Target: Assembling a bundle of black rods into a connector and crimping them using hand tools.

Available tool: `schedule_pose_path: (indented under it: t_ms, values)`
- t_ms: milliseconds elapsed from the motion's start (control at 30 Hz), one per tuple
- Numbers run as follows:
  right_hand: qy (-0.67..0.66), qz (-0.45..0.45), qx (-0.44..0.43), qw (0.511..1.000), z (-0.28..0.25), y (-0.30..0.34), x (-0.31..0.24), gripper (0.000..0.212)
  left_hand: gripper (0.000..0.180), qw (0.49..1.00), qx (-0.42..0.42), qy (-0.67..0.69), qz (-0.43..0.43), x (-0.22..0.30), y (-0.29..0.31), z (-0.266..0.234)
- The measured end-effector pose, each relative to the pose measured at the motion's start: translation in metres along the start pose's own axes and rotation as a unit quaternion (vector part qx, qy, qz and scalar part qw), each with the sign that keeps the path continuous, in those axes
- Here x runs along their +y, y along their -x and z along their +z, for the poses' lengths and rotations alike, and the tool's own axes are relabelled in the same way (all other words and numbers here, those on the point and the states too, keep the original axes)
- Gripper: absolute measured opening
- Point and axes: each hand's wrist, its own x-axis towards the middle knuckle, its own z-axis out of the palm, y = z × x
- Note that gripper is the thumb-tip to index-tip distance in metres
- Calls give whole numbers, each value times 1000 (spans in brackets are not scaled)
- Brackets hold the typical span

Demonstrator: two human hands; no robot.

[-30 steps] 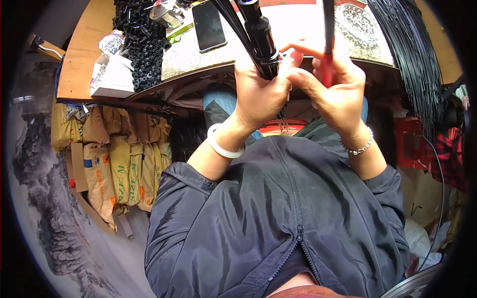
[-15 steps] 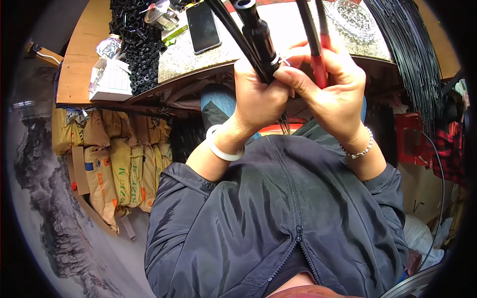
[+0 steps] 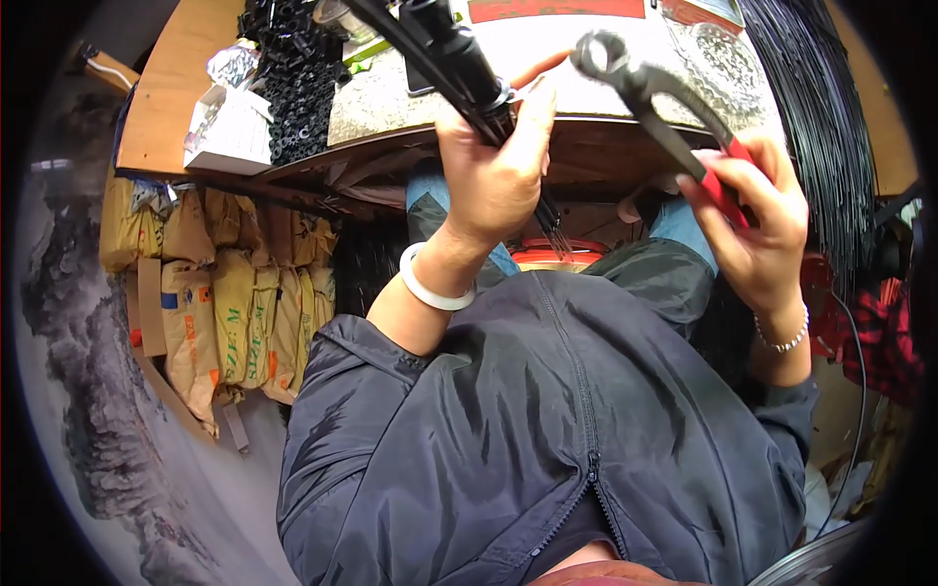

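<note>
My left hand [image 3: 489,190] is closed around a black ribbed tube assembly [image 3: 464,70] with thin black rods running alongside it. The assembly is tilted, its upper end towards the far left, and thin wire-like ends come out below my fist. A narrow silvery wire band [image 3: 508,95] circles it just above my thumb. Off to the right, my right hand [image 3: 757,220] grips red-handled pincers [image 3: 640,93]. Their round jaws point up and left, apart from the assembly, and the handles are spread.
Small black parts [image 3: 293,117] are heaped on the workbench [image 3: 151,127] beside a white box [image 3: 227,146]. A phone [image 3: 418,78] is partly hidden behind the assembly. At the right are a glass dish [image 3: 728,63] and long black rods [image 3: 821,127]. Packed sacks [image 3: 191,322] stand low at left.
My right hand has moved right, away from my left hand, and the pincers have swung from upright to pointing up-left, with jaws now visible. My left hand has shifted slightly, still holding the assembly.
</note>
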Motion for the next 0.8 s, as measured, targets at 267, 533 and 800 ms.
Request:
schedule_pose_path:
  t_ms: [267,533,800]
  values:
    - [224,-125,-3,967,-15,-6,-13,34,19,1000,12,11,-18,-12,1,3]
    - [269,-168,-1,949,-18,-1,-11,27,24,1000,-22,-1,-20,-12,1,1]
    - [305,-172,-1,937,-16,-2,-22,17,29,998,-48,-27,-18,-8,5,-2]
